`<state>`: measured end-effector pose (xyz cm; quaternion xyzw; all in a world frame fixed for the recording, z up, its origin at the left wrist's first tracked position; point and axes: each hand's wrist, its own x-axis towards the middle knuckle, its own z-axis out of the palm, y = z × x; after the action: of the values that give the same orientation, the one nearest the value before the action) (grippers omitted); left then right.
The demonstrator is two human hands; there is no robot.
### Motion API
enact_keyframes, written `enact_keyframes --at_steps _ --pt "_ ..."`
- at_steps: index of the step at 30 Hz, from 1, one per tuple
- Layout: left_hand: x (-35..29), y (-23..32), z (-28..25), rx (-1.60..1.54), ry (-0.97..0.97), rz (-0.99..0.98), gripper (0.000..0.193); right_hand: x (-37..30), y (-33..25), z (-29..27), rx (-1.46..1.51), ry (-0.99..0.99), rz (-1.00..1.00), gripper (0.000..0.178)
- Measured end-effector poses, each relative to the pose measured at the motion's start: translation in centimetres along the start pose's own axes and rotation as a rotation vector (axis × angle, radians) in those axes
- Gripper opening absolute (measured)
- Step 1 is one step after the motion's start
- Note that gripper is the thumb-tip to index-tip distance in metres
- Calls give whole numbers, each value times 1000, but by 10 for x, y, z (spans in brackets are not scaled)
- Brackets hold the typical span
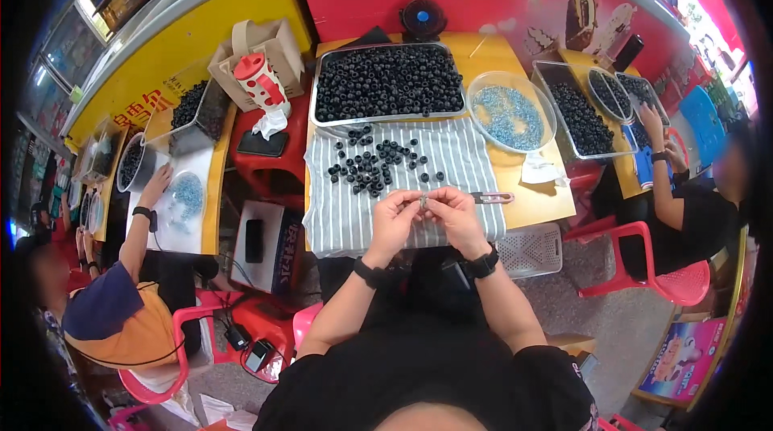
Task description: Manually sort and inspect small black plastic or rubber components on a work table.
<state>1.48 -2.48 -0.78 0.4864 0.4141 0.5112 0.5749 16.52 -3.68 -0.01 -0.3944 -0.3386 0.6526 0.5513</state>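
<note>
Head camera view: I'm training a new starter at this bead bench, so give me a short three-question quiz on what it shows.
1. True or false: the left hand and right hand meet over the striped cloth.
2. Which lies farther from the person: A, the loose black beads; B, the metal tray of black beads?
3. Fill in: the clear round bowl right of that tray holds small ____ pieces.

Key
1. True; both pinch a small item between them, too small to identify.
2. B; the tray sits at the far edge, the loose beads on the cloth.
3. Blue.
</note>
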Motion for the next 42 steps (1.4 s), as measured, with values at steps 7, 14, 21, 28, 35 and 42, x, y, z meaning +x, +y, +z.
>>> enact_keyframes --at_steps 7,14,21,28,35,42 --pt "0 7 -2 18 -84 -3 21 -2 -2 -10 -159 6 -140 6" --pt "3 3 8 59 -145 -17 14 -4 -5 -18 -38 -62 -90 1" --pt "5 8 10 63 -150 -106 9 -6 1 -20 -52 -55 -180 3" --pt "10 18 7 28 -161 -218 8 -9 5 -14 -130 -1 -265 5" --pt "10 21 9 0 -125 -259 7 -12 15 -14 -399 47 -508 11" --pt "13 24 11 11 -139 -306 12 -13 15 -15 -397 49 -553 12"
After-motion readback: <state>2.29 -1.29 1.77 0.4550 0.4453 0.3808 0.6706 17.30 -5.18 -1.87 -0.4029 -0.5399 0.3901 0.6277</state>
